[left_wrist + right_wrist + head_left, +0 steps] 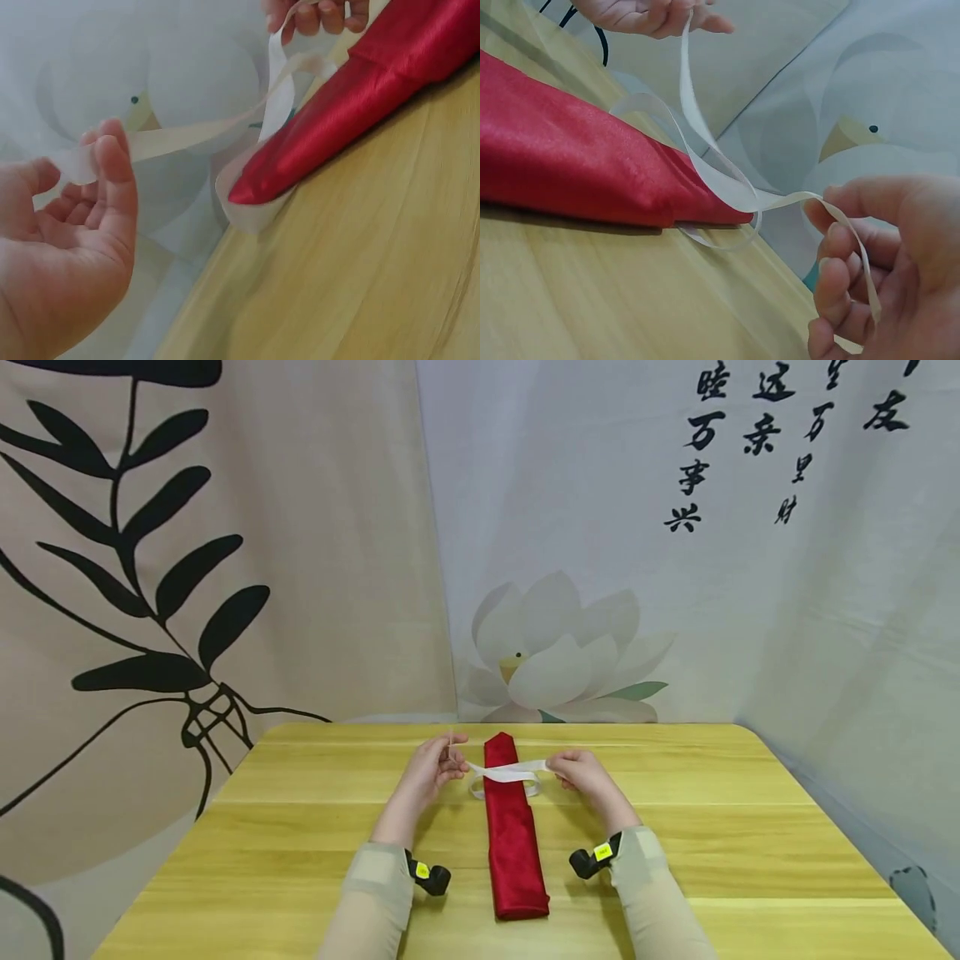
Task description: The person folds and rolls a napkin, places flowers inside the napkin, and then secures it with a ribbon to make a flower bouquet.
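A long, narrow bundle of folded red satin cloth (515, 852) lies lengthwise on the wooden table. Near its far end a white ribbon (513, 772) loops loosely around it, and the ribbon's two lengths cross above the cloth. On the left side, my left hand (435, 768) holds one end between thumb and fingers; the ribbon (184, 137) runs from these fingers toward the cloth. From the right, my right hand (588, 779) pinches the other end between thumb and index finger. Its loose tail hangs down along the palm of the right hand (900, 262).
The light wooden table (300, 860) ends just beyond the cloth's far tip. Behind it hangs a backdrop curtain (360, 568) with printed leaves, a lotus and black characters. Both forearms, in pale sleeves (375, 893) with small black wrist cameras (435, 880), flank the cloth.
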{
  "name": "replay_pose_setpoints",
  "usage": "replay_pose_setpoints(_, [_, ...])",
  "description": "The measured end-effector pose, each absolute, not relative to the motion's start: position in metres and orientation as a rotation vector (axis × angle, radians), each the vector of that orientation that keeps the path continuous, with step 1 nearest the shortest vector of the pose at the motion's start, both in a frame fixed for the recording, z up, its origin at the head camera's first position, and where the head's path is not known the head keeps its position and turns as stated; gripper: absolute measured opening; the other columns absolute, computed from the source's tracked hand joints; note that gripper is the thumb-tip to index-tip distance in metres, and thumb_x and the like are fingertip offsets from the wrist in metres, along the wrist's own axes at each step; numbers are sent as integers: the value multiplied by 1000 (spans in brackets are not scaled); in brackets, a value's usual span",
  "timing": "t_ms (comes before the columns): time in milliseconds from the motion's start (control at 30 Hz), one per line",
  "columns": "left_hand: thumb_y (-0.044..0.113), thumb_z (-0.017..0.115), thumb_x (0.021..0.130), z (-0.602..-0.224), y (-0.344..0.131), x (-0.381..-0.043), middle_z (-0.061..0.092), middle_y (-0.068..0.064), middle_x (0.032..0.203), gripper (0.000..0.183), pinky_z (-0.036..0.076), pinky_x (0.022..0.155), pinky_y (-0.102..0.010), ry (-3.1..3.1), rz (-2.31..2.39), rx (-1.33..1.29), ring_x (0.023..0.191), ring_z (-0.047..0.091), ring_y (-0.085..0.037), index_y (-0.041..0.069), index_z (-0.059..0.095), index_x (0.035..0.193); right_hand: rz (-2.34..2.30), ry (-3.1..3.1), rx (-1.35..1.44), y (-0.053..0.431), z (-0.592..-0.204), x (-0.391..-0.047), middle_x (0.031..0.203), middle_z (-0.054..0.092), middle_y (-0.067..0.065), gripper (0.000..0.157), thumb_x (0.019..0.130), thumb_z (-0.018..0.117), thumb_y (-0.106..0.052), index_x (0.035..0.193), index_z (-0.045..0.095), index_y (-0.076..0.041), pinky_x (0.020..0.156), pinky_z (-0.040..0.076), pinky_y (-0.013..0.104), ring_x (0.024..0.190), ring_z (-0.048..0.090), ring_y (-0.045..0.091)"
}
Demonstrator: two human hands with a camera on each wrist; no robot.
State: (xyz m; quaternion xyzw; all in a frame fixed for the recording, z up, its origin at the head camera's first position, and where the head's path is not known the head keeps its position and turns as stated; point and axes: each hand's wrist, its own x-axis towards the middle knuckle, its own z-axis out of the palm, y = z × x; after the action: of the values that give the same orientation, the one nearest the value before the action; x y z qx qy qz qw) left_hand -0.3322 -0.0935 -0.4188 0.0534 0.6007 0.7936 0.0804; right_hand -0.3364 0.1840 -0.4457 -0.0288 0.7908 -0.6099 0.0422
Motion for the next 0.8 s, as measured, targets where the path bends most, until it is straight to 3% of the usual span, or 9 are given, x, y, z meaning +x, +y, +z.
replay_pose_setpoints(133, [26,36,107,-424,-101,-332,58,-3,68,47,52,58,-22,1858,2232,193,62,64,-13,-16,47,125,-1873,2411,-89,183,-448,-336,59,43,-2,19,92,62,-12,94,66,6,52,35,23,53,39,10])
replay_pose_setpoints(367, [-1,51,97,-424,-117,-334,64,-13,86,38,53,69,-27,2068,1859,381,74,65,-16,-19,44,129,-1862,2403,-104,189,-447,-337,63,45,-2,21,93,61,-14,96,64,7,55,38,23,58,42,11])
replay_pose_setpoints(567, [-10,57,90,-409,-127,-334,62,-27,108,39,55,77,-37,2199,1627,504,79,66,-20,-16,49,128,-1801,2452,-157,195,-438,-335,62,44,-1,23,93,61,-15,97,65,8,56,36,25,57,39,11])
replay_pose_setpoints(700, [-12,58,85,-402,-132,-330,54,-31,121,44,55,74,-37,2302,1524,506,77,65,-22,-13,51,129,-1707,2492,-228,197,-433,-332,62,43,-1,23,94,60,-15,98,65,8,59,38,28,58,39,12])
replay_pose_setpoints(800, [-14,57,84,-400,-137,-325,55,-30,120,46,56,72,-38,2385,1423,486,75,65,-25,-12,52,130,-1625,2531,-283,198,-430,-329,66,47,0,23,94,61,-16,99,66,6,61,41,30,61,43,13])
